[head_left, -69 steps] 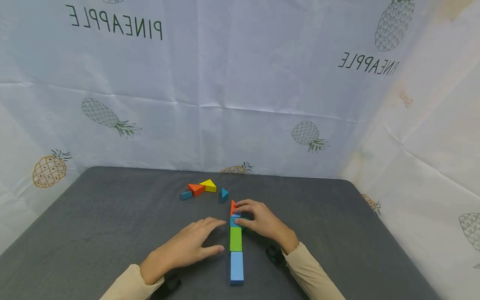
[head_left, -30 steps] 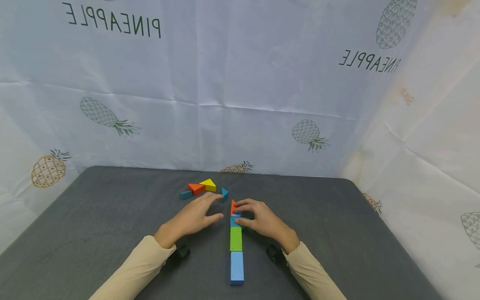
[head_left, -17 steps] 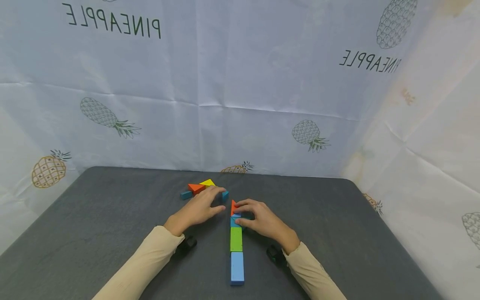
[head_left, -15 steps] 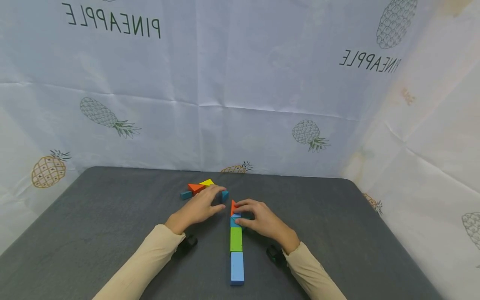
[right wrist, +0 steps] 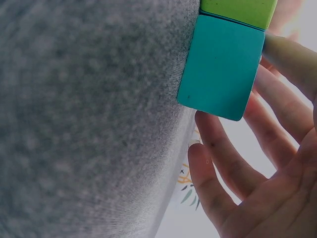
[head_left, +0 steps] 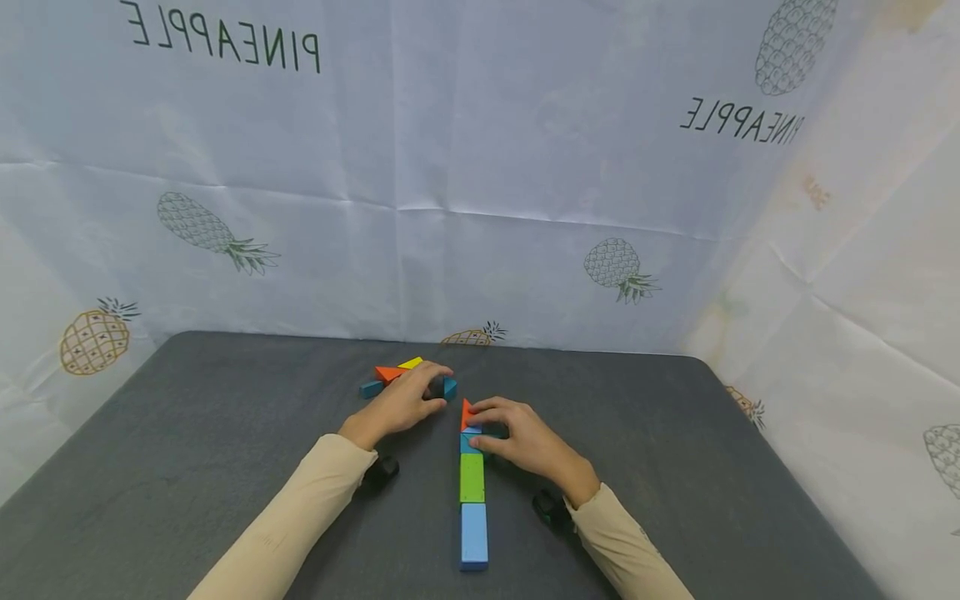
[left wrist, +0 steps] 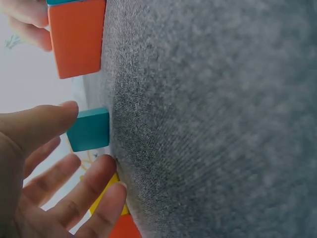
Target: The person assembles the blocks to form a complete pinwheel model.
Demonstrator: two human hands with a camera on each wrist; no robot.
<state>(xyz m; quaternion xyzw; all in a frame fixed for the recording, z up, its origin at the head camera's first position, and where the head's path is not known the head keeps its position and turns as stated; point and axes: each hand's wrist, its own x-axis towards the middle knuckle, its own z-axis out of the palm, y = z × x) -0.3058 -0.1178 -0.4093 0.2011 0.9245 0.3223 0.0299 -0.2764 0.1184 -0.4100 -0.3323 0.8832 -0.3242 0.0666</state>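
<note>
A row of toy blocks runs away from me in the head view: a light blue block (head_left: 473,537), a green block (head_left: 472,478), a blue-teal piece (head_left: 468,444) and an orange triangle (head_left: 465,412). At its far end my right hand (head_left: 528,440) holds a teal block (right wrist: 223,67), thumb at one edge, fingers around the far side. My left hand (head_left: 401,402) reaches over a loose teal triangular block (left wrist: 91,130), beyond the row. Its thumb overlaps the block's corner in the left wrist view. The fingers are spread, with no clear grip on it.
Left of the left hand lie a yellow triangle (head_left: 410,363), an orange-red triangle (head_left: 388,373) and a small blue block (head_left: 371,389), partly hidden by that hand. The dark grey table (head_left: 675,483) ends at a pineapple-printed curtain (head_left: 510,150).
My left hand has moved forward from beside the row to the loose teal triangle. My right hand has stayed at the row's far end, and the row looks unmoved.
</note>
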